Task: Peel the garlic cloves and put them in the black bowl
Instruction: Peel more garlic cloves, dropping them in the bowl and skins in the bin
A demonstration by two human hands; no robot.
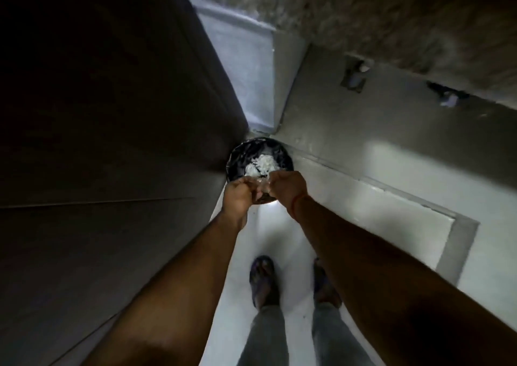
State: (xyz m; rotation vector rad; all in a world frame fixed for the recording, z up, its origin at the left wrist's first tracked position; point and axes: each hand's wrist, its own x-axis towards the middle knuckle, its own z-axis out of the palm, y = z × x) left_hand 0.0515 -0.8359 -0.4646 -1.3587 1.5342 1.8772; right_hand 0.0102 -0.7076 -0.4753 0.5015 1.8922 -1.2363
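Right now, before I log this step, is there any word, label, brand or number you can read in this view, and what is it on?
No readable text anywhere in this view.
Bin with the black liner: no label shows.
White scraps inside it: no print visible.
Whatever the left hand and right hand hold between them: too small and blurred to tell.
Two wall fittings: blurred, nothing legible.

Thing pinched between the 2 hands [261,191] unreadable (blurred), bin [240,156] near rim hidden
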